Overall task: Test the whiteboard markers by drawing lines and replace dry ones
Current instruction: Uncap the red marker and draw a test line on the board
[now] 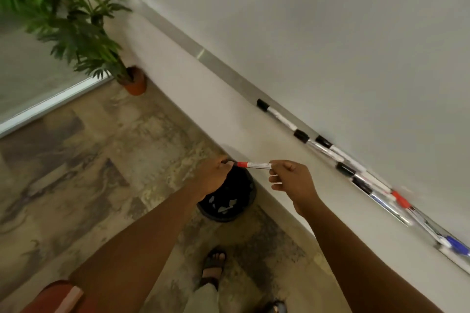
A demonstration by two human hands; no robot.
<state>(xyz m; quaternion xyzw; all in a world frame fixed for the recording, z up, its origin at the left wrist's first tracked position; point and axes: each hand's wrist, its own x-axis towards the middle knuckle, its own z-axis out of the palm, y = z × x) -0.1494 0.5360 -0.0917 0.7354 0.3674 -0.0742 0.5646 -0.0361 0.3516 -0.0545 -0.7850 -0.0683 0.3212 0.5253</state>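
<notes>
A red whiteboard marker (254, 165) is held level between both hands, above a black waste bin (229, 198). My right hand (292, 180) pinches the white barrel end. My left hand (215, 175) grips the red end, its fingers curled round what looks like the cap. The whiteboard (330, 33) fills the upper right. Its tray (203, 54) runs down to the right and holds several markers: black-capped ones (279, 117), a red one (400, 198) and blue ones (455, 245).
A potted green plant (76, 20) in a terracotta pot (136, 81) stands in the corner at upper left. The floor is mottled brown tile. My sandalled foot (213, 267) is at the bottom centre. An orange-red object (58, 297) sits at bottom left.
</notes>
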